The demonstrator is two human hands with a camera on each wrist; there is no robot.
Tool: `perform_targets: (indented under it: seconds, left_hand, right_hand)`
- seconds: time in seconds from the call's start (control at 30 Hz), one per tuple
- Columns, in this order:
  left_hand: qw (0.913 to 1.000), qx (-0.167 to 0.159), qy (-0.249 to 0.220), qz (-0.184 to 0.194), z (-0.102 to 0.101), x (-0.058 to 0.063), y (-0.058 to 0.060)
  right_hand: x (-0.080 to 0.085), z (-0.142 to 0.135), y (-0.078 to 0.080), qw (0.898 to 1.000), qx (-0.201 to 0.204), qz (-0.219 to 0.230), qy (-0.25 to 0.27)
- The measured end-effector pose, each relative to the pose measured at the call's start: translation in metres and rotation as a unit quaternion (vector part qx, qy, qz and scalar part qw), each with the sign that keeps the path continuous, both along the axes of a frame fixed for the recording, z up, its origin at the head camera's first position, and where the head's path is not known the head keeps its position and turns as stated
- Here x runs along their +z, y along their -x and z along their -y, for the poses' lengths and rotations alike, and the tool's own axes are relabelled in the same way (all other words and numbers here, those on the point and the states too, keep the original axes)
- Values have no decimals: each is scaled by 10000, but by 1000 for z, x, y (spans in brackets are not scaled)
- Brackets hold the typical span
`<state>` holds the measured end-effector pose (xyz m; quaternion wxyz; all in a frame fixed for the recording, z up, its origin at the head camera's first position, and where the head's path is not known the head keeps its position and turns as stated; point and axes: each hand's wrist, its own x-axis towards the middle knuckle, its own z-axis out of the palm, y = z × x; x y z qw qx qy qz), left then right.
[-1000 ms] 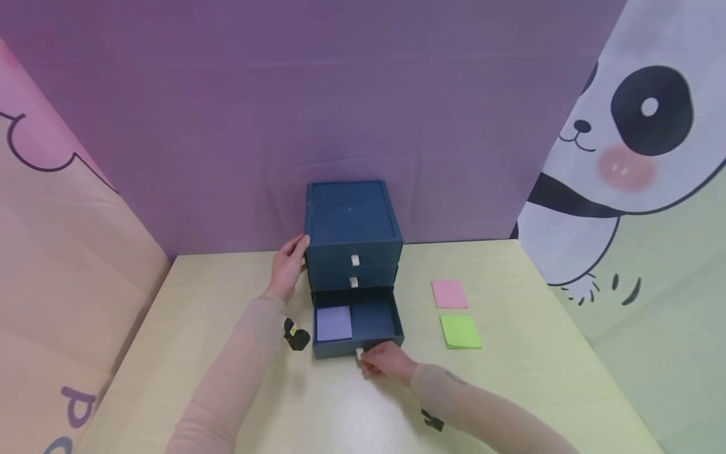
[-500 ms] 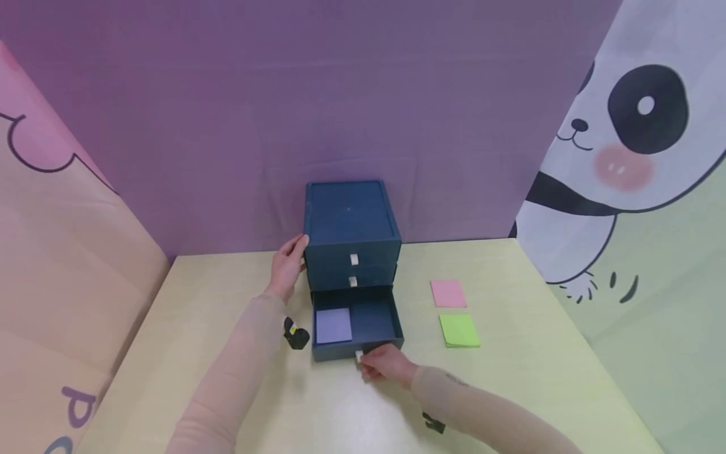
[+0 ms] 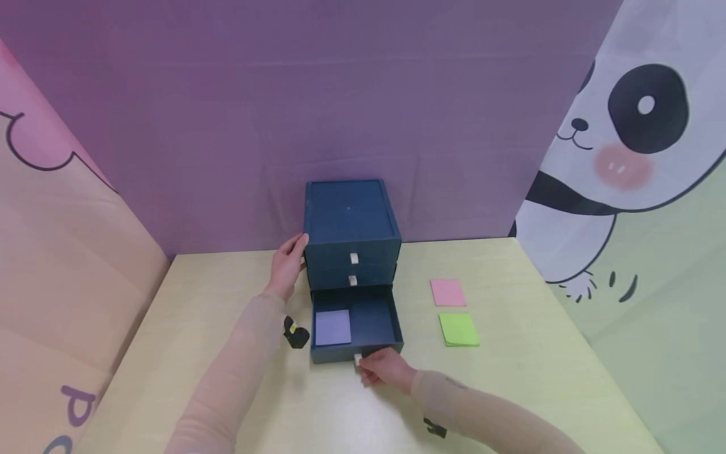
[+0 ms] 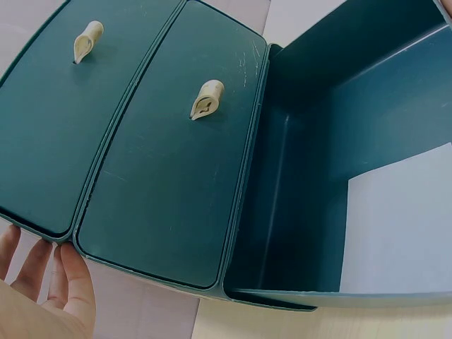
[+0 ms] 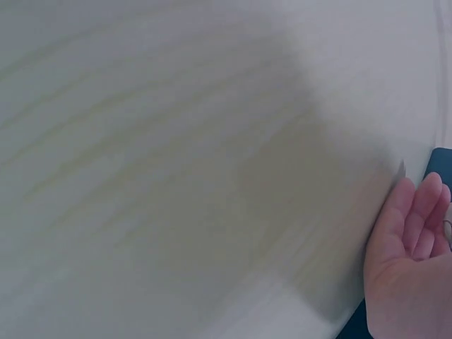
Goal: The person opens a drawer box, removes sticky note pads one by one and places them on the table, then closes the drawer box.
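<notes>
A dark blue drawer cabinet stands at the back of the table, its bottom drawer pulled out. Inside that drawer, on the left, lies a light purple sticky-note pad. My right hand pinches the small cream pull tab on the drawer's front. The left hand rests against the cabinet's left side, with its fingertips along the lower edge in the left wrist view. The two upper drawers are closed, each with a cream tab. In the right wrist view, the right hand shows at the right edge.
To the right of the cabinet lie a pink sticky-note pad and a green sticky-note pad on the pale wooden table. A purple cloth hangs right behind the cabinet. A panda-printed cloth borders the right side.
The bottom drawer has come out slightly farther toward me, with the right hand on its tab and the purple pad inside. The left hand stays in place on the cabinet.
</notes>
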<state>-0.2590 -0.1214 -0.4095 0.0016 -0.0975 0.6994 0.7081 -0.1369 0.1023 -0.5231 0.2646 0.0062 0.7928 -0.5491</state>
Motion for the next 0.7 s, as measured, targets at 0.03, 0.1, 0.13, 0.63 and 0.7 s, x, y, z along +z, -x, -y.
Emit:
perform_targets:
  seconds: [0.03,0.1,0.13,0.63,0.7]
  left_hand:
    - [10000,-4,6,2,0,0,0]
    - [10000,-1,19,11,0,0,0]
    - [10000,1,19,12,0,0,0]
    - [10000,31,-39,43,-1,0,1]
    - [10000,41,-46,48,-1,0,1]
  right_hand:
    - [0,0,-1,10000,-11,-19,18]
    - [0,0,-2,10000,-30,-30,56]
    - [0,0,-3,10000,-32,-40,73]
    - [0,-1,-10,9999,-13,-121,11]
    - [0,-1,-10,10000,-17,-95,3]
